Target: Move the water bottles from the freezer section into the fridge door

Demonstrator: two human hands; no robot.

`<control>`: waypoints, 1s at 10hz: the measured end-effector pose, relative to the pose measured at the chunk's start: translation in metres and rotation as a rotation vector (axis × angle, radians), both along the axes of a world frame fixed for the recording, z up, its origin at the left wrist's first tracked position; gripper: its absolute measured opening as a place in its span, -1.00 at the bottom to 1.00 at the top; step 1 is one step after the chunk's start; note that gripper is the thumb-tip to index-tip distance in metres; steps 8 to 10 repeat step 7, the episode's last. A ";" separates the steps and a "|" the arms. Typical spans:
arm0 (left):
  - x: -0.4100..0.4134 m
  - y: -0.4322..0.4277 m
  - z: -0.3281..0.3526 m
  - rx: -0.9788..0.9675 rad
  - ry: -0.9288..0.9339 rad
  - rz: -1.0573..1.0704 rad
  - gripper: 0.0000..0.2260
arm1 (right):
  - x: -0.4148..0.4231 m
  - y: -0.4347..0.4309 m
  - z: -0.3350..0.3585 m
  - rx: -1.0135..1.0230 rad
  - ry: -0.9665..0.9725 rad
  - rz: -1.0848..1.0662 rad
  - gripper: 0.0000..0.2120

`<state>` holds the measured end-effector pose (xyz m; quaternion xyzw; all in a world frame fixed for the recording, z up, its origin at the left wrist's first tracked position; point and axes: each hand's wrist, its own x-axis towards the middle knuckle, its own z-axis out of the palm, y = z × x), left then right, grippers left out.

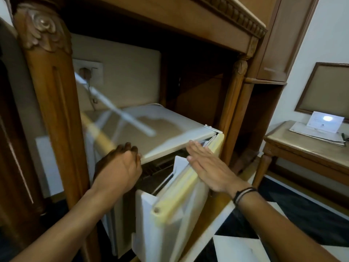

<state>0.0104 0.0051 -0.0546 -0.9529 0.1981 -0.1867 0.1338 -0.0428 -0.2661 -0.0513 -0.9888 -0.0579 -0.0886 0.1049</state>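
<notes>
White mini fridge at centre frame; left hand curls over its top front edge, right hand lies flat, fingers spread, against the ajar yellowed door.

carved wooden cabinet | wall socket | side table | papers

Looks like a hotel room or furnished bedroom. Small white mini fridge sits in a carved wooden cabinet at frame centre, with a wall socket behind. Wooden side table with a folded white card at right.
</notes>
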 end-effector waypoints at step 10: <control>-0.022 -0.040 0.041 -0.401 0.316 0.153 -0.37 | 0.051 0.039 0.031 0.023 0.006 0.035 -0.30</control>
